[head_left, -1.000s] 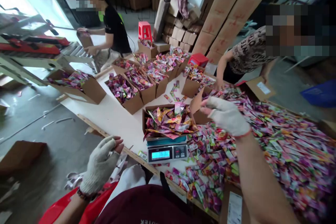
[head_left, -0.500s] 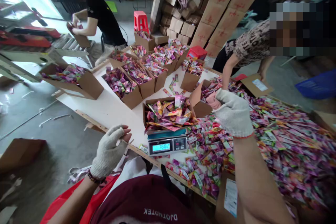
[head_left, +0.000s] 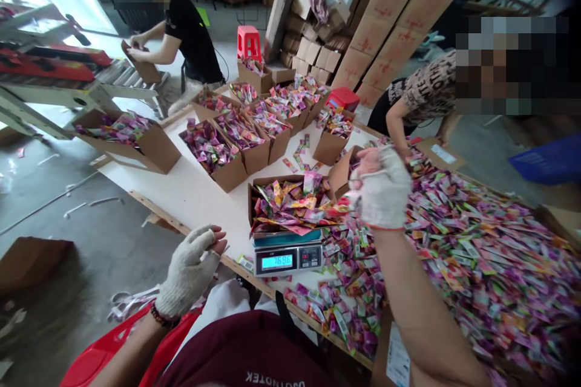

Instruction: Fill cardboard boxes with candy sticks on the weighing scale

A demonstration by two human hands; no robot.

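Observation:
My right hand [head_left: 384, 187], in a white knit glove with bare fingertips, hovers just right of a cardboard box [head_left: 250, 208] heaped with small colourful packets [head_left: 290, 196]. Its fingers are curled together and slightly blurred; whatever they may hold I cannot make out. The box sits on a digital scale [head_left: 311, 257] with a lit display [head_left: 277, 261]. My left hand [head_left: 193, 266], gloved the same way, is by the table's front edge, left of the scale. Its fingers are loosely bent and apart, with nothing in them.
Several packet-filled boxes [head_left: 227, 169] stand across the white table [head_left: 181, 190]. A big loose pile of packets [head_left: 490, 242] covers the right side. One co-worker [head_left: 193, 36] handles cardboard at a roller conveyor [head_left: 131, 81]; another co-worker [head_left: 417, 84] reaches toward the pile.
My right hand has moved left, closer to the box on the scale. The number on the display has changed. The co-worker at the right has lowered an arm to the pile.

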